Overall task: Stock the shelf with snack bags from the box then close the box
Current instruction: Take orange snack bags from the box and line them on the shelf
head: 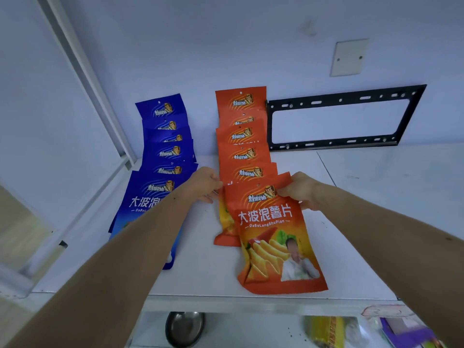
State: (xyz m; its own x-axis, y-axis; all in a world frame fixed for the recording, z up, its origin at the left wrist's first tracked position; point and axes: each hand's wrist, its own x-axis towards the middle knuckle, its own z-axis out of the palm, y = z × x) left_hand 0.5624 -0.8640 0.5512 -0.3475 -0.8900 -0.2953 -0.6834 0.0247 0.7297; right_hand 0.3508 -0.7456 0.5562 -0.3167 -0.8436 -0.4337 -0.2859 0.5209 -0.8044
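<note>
An orange snack bag (271, 237) lies front-most on the white shelf (364, 202). My left hand (204, 183) pinches its top left corner and my right hand (301, 189) pinches its top right corner. Behind it runs a row of several overlapping orange bags (242, 136) that leans back to the wall. To the left stands a matching row of several blue snack bags (165, 151); my left forearm crosses over the nearest blue one. The box is out of view.
A black metal bracket frame (271, 121) leans on the wall right of the orange row. A white cover plate (349, 57) is on the wall above. Below the shelf edge sit a metal bowl (184, 327) and yellow packaging (326, 330).
</note>
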